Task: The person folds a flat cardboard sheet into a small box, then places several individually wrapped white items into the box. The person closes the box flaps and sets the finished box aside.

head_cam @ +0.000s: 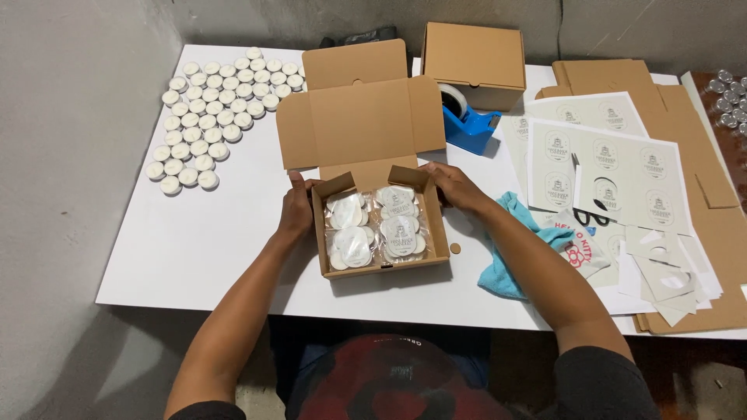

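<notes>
**Q:** At far left of the white table point(194, 233), what lies there?

**A:** Rows of white tealight candles point(214, 113), well apart from the hands.

**Q:** And at centre?

**A:** An open cardboard box point(381, 268) near the table's front edge. Its long axis runs away from the person, and its raised lid point(360, 117) points toward the far wall. Four clear packets of candles point(377, 225) fill the tray. The left hand point(297, 208) grips the box's left wall; the right hand point(457, 187) clasps its right rear corner, fingers curled narrow.

**Q:** To the right?

**A:** A blue tape dispenser point(467, 124), a closed carton point(475, 58), a blue cloth point(517, 249), label sheets point(607, 163) and flat cardboard point(716, 194).
</notes>
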